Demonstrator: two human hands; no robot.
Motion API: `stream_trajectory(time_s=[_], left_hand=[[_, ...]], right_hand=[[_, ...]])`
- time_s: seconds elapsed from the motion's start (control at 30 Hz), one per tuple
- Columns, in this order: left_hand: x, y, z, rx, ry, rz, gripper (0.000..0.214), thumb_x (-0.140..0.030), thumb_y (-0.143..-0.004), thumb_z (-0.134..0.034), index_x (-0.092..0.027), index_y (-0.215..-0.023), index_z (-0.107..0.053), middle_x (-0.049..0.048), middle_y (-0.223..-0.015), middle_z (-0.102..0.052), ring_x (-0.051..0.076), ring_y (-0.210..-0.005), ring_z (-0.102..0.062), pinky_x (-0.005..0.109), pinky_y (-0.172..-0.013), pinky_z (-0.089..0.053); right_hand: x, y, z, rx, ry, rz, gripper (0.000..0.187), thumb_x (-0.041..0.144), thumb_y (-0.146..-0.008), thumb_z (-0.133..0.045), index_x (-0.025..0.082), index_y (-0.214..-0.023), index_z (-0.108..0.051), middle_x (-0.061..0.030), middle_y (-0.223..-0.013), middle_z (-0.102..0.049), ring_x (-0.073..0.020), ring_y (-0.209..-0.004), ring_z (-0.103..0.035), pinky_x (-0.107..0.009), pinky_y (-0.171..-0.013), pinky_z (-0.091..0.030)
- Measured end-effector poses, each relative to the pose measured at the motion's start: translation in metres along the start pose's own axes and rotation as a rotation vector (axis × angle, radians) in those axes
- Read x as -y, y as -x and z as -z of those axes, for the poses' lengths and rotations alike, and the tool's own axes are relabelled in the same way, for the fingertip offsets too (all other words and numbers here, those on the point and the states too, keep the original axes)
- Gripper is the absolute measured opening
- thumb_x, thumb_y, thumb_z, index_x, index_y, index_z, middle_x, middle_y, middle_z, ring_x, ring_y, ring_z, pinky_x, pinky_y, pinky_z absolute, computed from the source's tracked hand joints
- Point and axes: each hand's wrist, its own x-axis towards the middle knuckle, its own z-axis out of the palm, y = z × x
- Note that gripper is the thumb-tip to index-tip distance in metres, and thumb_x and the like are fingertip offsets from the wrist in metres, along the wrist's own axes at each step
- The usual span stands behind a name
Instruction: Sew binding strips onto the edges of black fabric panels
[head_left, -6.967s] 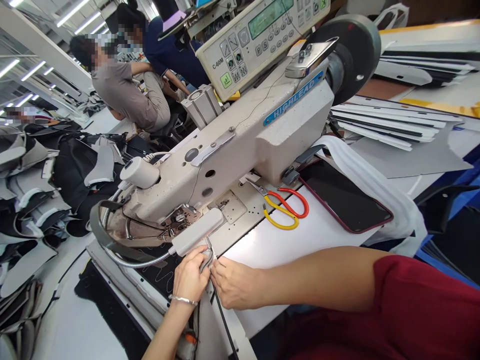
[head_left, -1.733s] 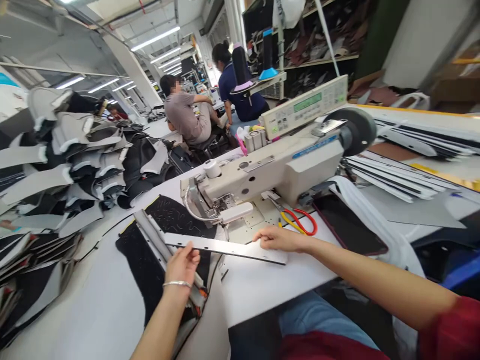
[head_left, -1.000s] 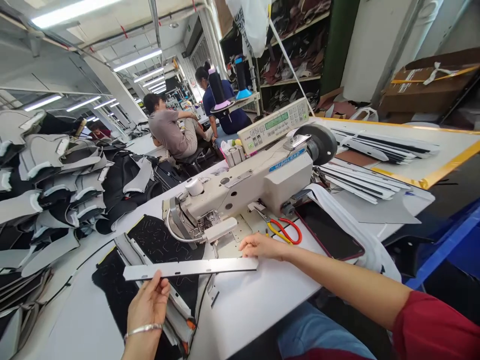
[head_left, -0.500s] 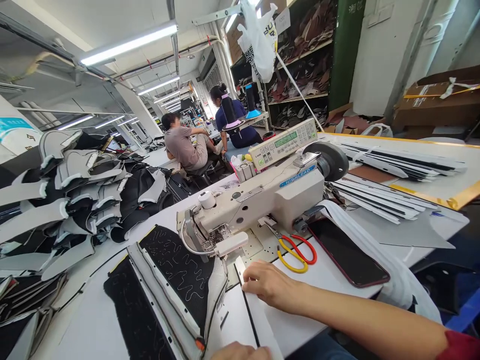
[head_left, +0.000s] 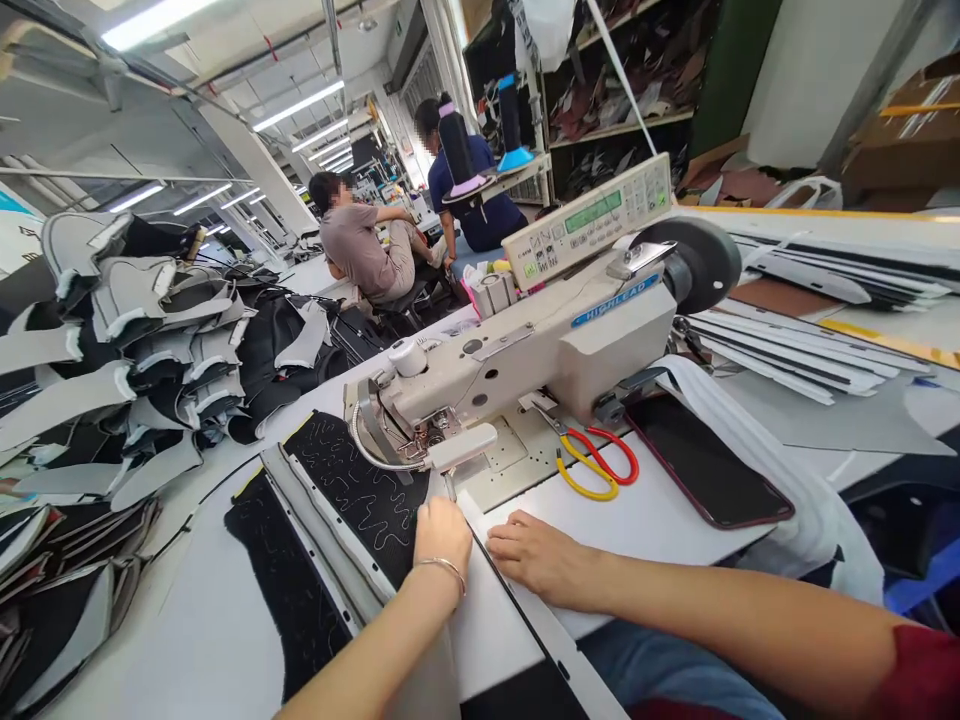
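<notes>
My left hand (head_left: pixel 444 538), with a bracelet at the wrist, is closed at the edge of the sewn panel by the sewing head; its fingertips are mostly hidden. A black panel (head_left: pixel 375 500) with wavy stitching and a grey border lies left of it. My right hand (head_left: pixel 541 562) lies with fingers stretched over a long white strip (head_left: pixel 551 625) with a black line. The strip runs from near the needle area down toward my lap. Ahead of both hands stands the sewing machine (head_left: pixel 517 365), its needle hidden behind a white guard (head_left: pixel 463 447).
Scissors (head_left: pixel 600 465) with red and yellow handles and a phone (head_left: pixel 709 460) lie right of the machine. Bundled strips (head_left: pixel 787 350) sit farther right. Piled grey and black pieces (head_left: pixel 150 350) fill the left. Two people sit beyond the machine.
My left hand has moved up from the bottom edge to beside the needle area. My right hand's fingers have flattened from a pinch on the strip. The view has shifted.
</notes>
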Motion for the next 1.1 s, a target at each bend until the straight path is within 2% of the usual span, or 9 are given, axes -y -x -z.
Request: stream_trajectory(time_s=[0.07,0.13,0.23,0.37,0.5,0.63,0.73,0.9,1.1], left_hand=[[0.005,-0.005,0.006,0.127,-0.178,0.041,0.027,0.001,-0.065,-0.039,-0.009,-0.077,-0.061,0.0202,-0.086,-0.057,0.031,-0.089,-0.051,0.042,-0.072,-0.038],[0.014,-0.01,0.014,0.223,-0.233,0.029,0.028,0.001,-0.061,-0.043,-0.013,-0.08,-0.059,0.0169,-0.099,-0.056,0.028,-0.091,-0.052,0.037,-0.073,-0.039],[0.032,-0.019,0.022,0.258,-0.066,-0.04,0.029,0.0,-0.058,-0.045,-0.019,-0.077,-0.057,0.0089,-0.111,-0.055,0.021,-0.095,-0.054,0.033,-0.081,-0.04],[0.055,-0.031,0.026,0.349,0.189,-0.049,0.019,-0.002,-0.052,-0.046,-0.019,-0.058,-0.051,0.0049,-0.109,-0.059,0.018,-0.1,-0.053,0.031,-0.089,-0.039],[0.067,-0.036,0.023,0.355,0.344,0.008,0.016,-0.007,-0.051,-0.047,-0.019,-0.058,-0.056,0.0057,-0.11,-0.06,0.019,-0.101,-0.054,0.031,-0.091,-0.039],[0.07,-0.035,0.019,0.367,0.38,0.042,0.018,-0.011,-0.05,-0.047,-0.018,-0.059,-0.061,0.0059,-0.109,-0.06,0.021,-0.102,-0.054,0.033,-0.093,-0.037],[0.071,-0.034,0.017,0.351,0.394,0.044,0.02,-0.012,-0.05,-0.047,-0.019,-0.062,-0.063,0.0056,-0.107,-0.061,0.021,-0.101,-0.054,0.034,-0.094,-0.037],[0.065,-0.032,0.017,0.306,0.345,0.033,0.019,-0.012,-0.052,-0.049,-0.018,-0.063,-0.063,0.0056,-0.099,-0.065,0.02,-0.094,-0.058,0.033,-0.089,-0.042],[0.054,-0.029,0.014,0.279,0.241,0.016,0.025,-0.008,-0.053,-0.046,-0.019,-0.066,-0.064,0.0032,-0.097,-0.066,0.017,-0.092,-0.059,0.031,-0.089,-0.043]], right_hand=[[0.0,-0.004,-0.005,0.006,0.016,0.016,0.015,0.01,-0.082,-0.043,0.012,-0.079,-0.058,-0.0072,-0.082,-0.055,-0.0183,-0.086,-0.044,-0.031,-0.071,-0.03],[0.002,-0.009,-0.007,0.015,0.05,0.019,0.013,0.01,-0.079,-0.046,0.012,-0.075,-0.059,-0.0072,-0.078,-0.053,-0.0187,-0.082,-0.044,-0.031,-0.069,-0.031],[0.005,-0.02,-0.006,0.023,0.102,0.008,0.013,0.01,-0.075,-0.05,0.012,-0.066,-0.059,-0.0082,-0.072,-0.052,-0.0195,-0.074,-0.044,-0.032,-0.063,-0.03],[0.007,-0.036,0.004,0.073,0.133,-0.017,0.013,0.011,-0.072,-0.052,0.014,-0.061,-0.059,-0.0101,-0.068,-0.054,-0.02,-0.069,-0.046,-0.031,-0.056,-0.028],[0.006,-0.045,0.004,0.083,0.12,-0.022,0.012,0.012,-0.07,-0.053,0.015,-0.06,-0.06,-0.0103,-0.068,-0.056,-0.0198,-0.066,-0.048,-0.031,-0.054,-0.027],[0.005,-0.047,-0.002,0.031,0.119,-0.034,0.011,0.013,-0.069,-0.054,0.015,-0.06,-0.059,-0.0106,-0.07,-0.058,-0.0208,-0.066,-0.049,-0.031,-0.054,-0.028],[0.005,-0.048,-0.002,0.042,0.119,-0.035,0.011,0.012,-0.068,-0.054,0.015,-0.058,-0.057,-0.0107,-0.068,-0.058,-0.0197,-0.064,-0.049,-0.03,-0.052,-0.027],[0.008,-0.052,-0.001,0.022,0.117,0.003,0.013,0.009,-0.066,-0.052,0.015,-0.054,-0.053,-0.009,-0.062,-0.056,-0.0169,-0.057,-0.046,-0.03,-0.05,-0.026],[0.01,-0.055,-0.007,-0.03,0.126,0.005,0.013,0.01,-0.065,-0.052,0.014,-0.053,-0.053,-0.0089,-0.059,-0.053,-0.0178,-0.059,-0.045,-0.031,-0.051,-0.026]])
